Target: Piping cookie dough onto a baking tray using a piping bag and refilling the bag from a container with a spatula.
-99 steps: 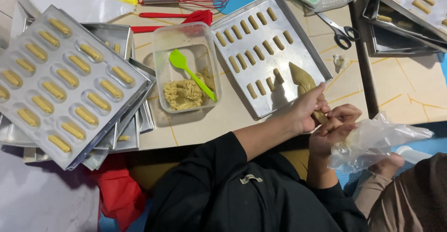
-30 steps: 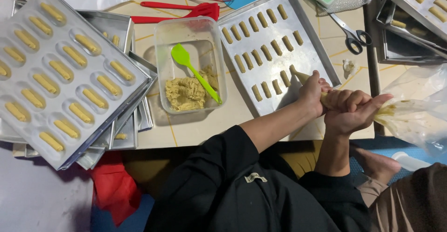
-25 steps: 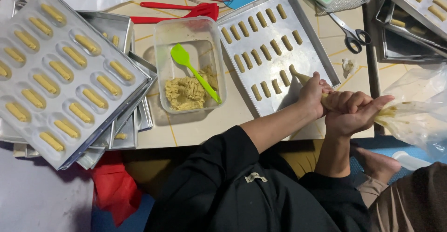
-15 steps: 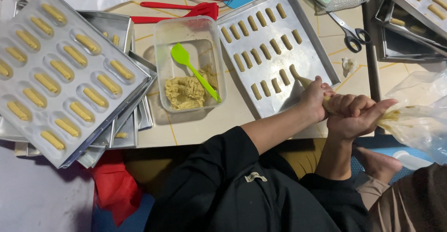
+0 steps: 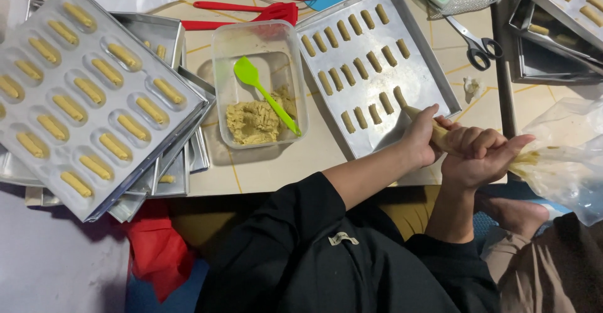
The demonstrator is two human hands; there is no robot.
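1. A clear piping bag [image 5: 553,165] of pale dough is gripped in both hands at the near right corner of the table [image 5: 270,168]; its loose plastic end trails off past the right edge.
2. The right hand [image 5: 480,159] is clenched around the middle of the bag, fingers wrapped over it, the thumb stretched towards the loose end.
3. The left hand [image 5: 419,138] is closed around the nozzle end, which is laid against the near edge of the flat baking tray [image 5: 433,68].
4. Compared with the frame of half a second ago, the hands are seen in nearly the same place; the grip is unchanged and the tip is kept at the same near row of dough fingers.
5. Against the earliest frame, both hands have been brought up from the table's edge onto the tray.
6. A clear tub [image 5: 221,87] with dough and a green spatula [image 5: 264,93] is set beside the tray's left edge, unmoved.
7. A moulded tray [image 5: 38,162] filled with dough fingers is stacked at the left edge.
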